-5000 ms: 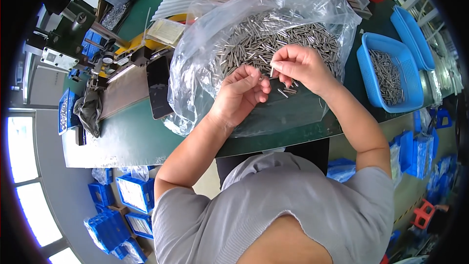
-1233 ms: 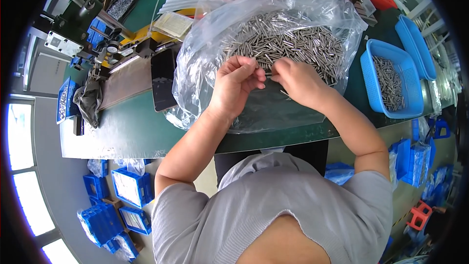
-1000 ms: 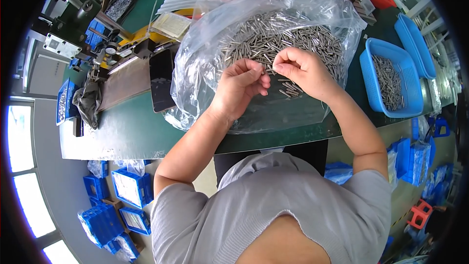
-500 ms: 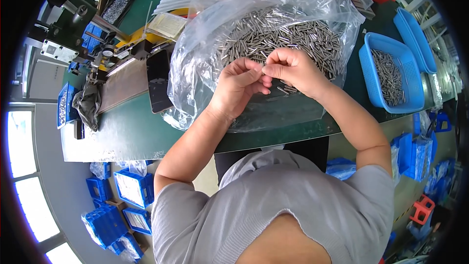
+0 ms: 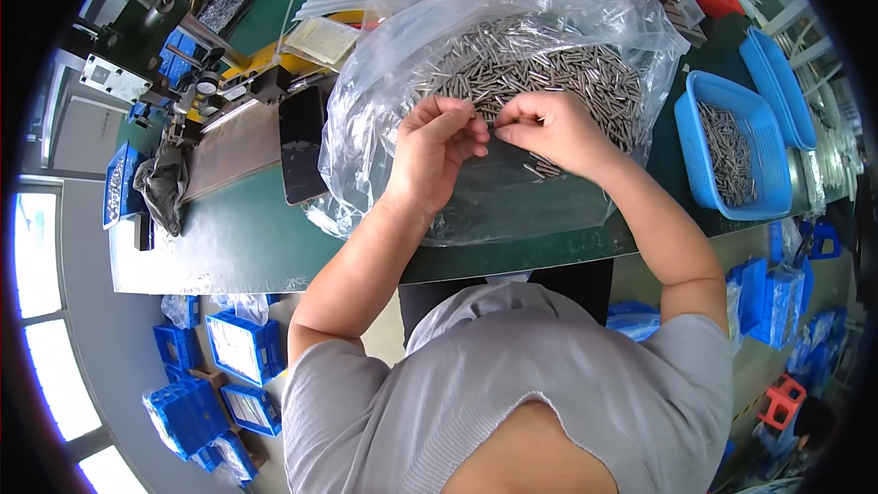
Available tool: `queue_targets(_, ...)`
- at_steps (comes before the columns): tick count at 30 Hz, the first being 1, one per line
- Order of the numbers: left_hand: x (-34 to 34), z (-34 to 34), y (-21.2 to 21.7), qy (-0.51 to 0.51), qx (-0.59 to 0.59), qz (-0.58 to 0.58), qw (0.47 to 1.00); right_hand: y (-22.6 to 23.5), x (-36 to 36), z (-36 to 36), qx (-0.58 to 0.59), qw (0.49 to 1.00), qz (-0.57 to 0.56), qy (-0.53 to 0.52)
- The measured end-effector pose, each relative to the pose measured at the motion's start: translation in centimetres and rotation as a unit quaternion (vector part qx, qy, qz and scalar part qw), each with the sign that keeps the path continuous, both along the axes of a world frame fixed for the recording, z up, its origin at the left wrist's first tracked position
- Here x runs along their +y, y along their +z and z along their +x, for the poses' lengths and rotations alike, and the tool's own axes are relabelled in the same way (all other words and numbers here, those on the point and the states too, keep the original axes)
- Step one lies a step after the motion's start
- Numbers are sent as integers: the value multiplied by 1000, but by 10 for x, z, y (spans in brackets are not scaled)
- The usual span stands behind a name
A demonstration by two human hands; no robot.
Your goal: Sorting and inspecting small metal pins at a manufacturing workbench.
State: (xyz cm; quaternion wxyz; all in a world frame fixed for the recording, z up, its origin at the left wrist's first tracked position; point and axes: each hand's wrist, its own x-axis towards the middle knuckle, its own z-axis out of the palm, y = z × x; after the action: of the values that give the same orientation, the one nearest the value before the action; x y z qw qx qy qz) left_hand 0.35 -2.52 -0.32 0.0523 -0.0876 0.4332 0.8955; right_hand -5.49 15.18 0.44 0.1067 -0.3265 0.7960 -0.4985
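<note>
We work at a dark green desk (image 5: 247,238). On it lies a clear plastic bag (image 5: 512,27) heaped with small metal pins (image 5: 549,69). Left of the bag lies a black phone (image 5: 302,142), beside a metal plate (image 5: 229,151). To the right stands a blue basket (image 5: 727,151) holding more pins.

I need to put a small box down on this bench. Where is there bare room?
The green table is bare near its front edge, between the dark cloth and the clear plastic bag. It is crowded behind: a phone, a metal fixture, the pile of metal pins and, to the right, a blue basket.
</note>
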Motion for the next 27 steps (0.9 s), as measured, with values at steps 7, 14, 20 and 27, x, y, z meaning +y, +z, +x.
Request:
queue_targets(7,2,0,-2,-10,4,-7,1000,-18,-6,5,345,926,154,11)
queue_targets(14,3,0,-7,-75,2,51,996,16,6,-2,-134,982,-131,-14)
queue_targets(20,9,2,-11,-124,-1,89,988,18,6,4,-229,964,-132,18)
queue_targets(27,9,2,-8,-126,0,90,988,15,8,4,-248,950,-186,31)
